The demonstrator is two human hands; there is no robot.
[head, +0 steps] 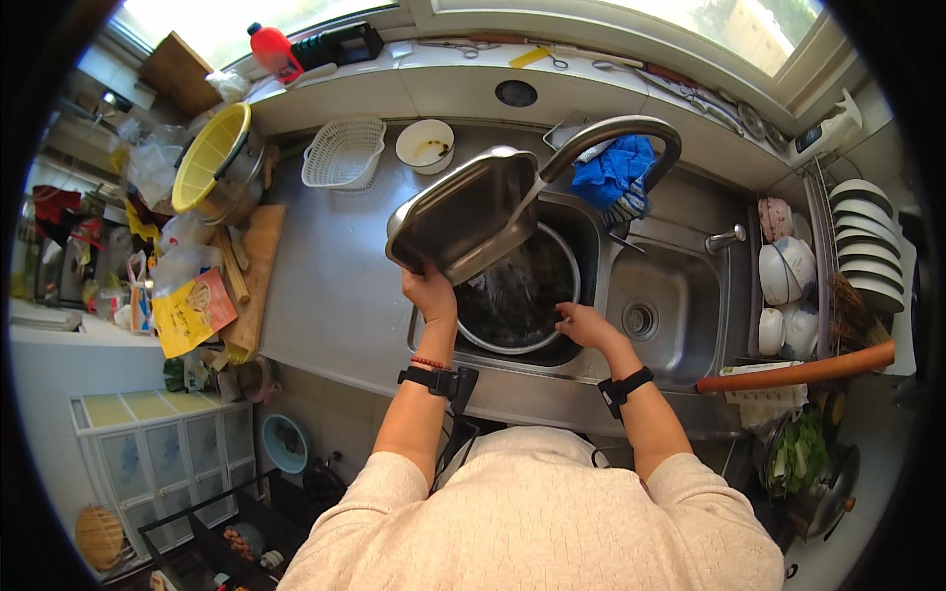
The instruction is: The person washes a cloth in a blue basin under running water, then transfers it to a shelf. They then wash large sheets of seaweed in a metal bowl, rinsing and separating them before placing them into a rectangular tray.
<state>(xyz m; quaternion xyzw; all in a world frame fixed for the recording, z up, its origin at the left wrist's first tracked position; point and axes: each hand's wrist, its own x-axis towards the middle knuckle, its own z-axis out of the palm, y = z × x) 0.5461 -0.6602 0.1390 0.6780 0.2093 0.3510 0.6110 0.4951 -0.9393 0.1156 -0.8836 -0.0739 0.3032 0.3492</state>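
My left hand [430,295] grips the lower edge of a rectangular stainless steel pan [462,214], which is tilted on its side under the curved faucet [621,129]. Water runs from the spout onto the pan's inner side. Below it, a round metal basin [517,295] holding dark water sits in the left sink bowl. My right hand [584,325] is at the right rim of this basin, fingers slightly bent and holding nothing; whether they touch the rim is unclear. A blue cloth [617,173] and a striped one hang by the faucet's base.
A white plastic basket [344,154] and a white bowl [425,146] stand behind the pan. The right sink bowl [665,310] has a drain. A dish rack with bowls [787,270] and plates [868,244] is at right, near a wooden handle [798,367]. A cutting board [262,277] lies left.
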